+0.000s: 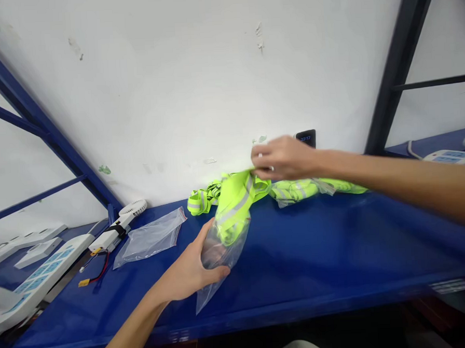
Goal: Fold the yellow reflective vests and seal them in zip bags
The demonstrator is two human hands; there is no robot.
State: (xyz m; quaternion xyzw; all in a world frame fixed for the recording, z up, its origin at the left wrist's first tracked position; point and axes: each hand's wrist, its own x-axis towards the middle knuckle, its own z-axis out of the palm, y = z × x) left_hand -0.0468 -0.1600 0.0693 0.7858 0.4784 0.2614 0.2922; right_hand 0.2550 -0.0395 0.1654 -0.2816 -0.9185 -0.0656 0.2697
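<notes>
My left hand (pixel 196 267) is closed around a clear plastic bag (pixel 209 294), thumb in front and fingers behind it. Partly inside the bag's mouth is a neon-yellow reflective strap (pixel 234 207) with silver stripes. Its upper end is pinched in my right hand (pixel 280 158), raised above the bag near the wall. Behind it on the blue shelf, another bundle of neon-yellow reflective straps (pixel 198 201) lies loose. To the right are bagged reflective straps (pixel 295 190), partly behind my right forearm.
A flat clear zip bag (pixel 152 238) lies at left, beside a white handheld fan (pixel 135 207) and a battery pack with wires (pixel 105 240). Power strips (pixel 39 277) stand further left. A phone (pixel 306 138) leans on the wall behind my right hand. Blue frame posts (pixel 54 131) border the shelf.
</notes>
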